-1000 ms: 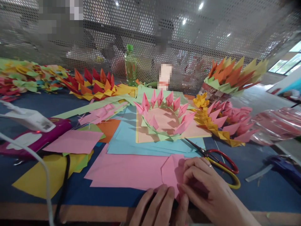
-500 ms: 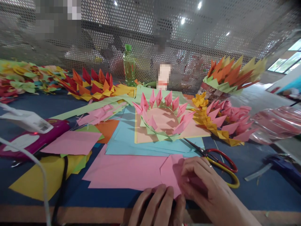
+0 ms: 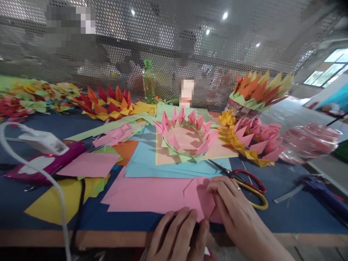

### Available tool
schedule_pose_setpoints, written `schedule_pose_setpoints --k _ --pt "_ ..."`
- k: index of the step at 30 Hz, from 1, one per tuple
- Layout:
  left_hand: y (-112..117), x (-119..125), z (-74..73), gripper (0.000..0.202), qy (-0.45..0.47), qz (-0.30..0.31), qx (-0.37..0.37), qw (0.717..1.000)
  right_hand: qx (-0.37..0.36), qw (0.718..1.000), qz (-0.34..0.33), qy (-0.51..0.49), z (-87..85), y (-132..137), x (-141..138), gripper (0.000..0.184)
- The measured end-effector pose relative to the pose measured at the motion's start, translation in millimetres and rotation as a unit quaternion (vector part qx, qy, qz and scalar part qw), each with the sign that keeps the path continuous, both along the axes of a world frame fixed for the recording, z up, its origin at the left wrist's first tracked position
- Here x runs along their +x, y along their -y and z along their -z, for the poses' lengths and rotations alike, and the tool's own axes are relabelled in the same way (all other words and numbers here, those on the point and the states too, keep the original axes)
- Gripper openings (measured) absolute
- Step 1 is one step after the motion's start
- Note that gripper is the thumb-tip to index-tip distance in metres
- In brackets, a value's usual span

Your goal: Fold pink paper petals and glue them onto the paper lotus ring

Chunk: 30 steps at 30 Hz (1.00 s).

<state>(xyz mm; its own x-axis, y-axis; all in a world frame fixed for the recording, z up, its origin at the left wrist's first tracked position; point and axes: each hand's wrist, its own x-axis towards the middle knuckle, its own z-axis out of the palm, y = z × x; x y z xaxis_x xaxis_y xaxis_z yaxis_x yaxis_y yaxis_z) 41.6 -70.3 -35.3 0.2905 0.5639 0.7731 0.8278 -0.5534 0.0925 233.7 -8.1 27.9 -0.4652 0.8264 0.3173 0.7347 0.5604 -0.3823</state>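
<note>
A folded piece of pink paper (image 3: 198, 195) lies partly over larger pink sheets (image 3: 146, 194) near the table's front edge. My left hand (image 3: 179, 233) is at its lower edge, with the fingers bent together and the thumb close to the paper's bottom corner. My right hand (image 3: 233, 206) has its curled fingers on the paper's right side, pinching it; its thumb is partly hidden. Just beyond that hand lie scissors (image 3: 235, 174) with red and yellow handles. Behind the paper, a ring of pink folded points on a green base (image 3: 187, 157) rests on stacked coloured sheets.
Folded pink and yellow pieces (image 3: 252, 145), a glue gun (image 3: 320, 195) and a clear plastic container (image 3: 310, 143) are to the right. On the left are a purple device (image 3: 73, 146), a white cable (image 3: 58, 192) and yellow paper (image 3: 51, 204). A green-capped bottle (image 3: 149, 83) stands behind.
The camera view has shifted a little. My right hand's fingers have moved slightly along the folded paper's right side; my left hand stays at its lower edge.
</note>
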Motion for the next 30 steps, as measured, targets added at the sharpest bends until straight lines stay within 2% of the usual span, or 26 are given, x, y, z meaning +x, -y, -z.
schedule_pose_setpoints --k 4,8,15,19,25,30 --pt "2 1 2.0 0.032 0.017 0.005 -0.009 1.000 -0.024 0.999 0.041 0.000 3.3 2 4 0.038" --pt "3 -4 -0.4 0.035 0.009 0.029 -0.018 0.999 -0.051 0.998 0.035 0.002 3.4 -3 7 0.046" --pt "4 -17 -12.2 0.034 -0.040 0.043 -0.008 0.998 -0.088 0.995 0.038 -0.024 -17.9 -15 -3 0.029" --pt "7 -21 -17.1 0.033 -0.044 0.041 0.002 0.998 -0.125 0.990 0.046 -0.040 -26.2 -11 0 0.028" --pt "8 -24 -24.9 0.033 -0.044 0.018 -0.013 0.999 -0.151 0.984 0.056 -0.074 -23.5 3 12 0.013" --pt "9 -22 -29.6 0.038 -0.054 0.012 -0.010 0.998 -0.150 0.983 0.050 -0.097 -15.6 14 14 0.021"
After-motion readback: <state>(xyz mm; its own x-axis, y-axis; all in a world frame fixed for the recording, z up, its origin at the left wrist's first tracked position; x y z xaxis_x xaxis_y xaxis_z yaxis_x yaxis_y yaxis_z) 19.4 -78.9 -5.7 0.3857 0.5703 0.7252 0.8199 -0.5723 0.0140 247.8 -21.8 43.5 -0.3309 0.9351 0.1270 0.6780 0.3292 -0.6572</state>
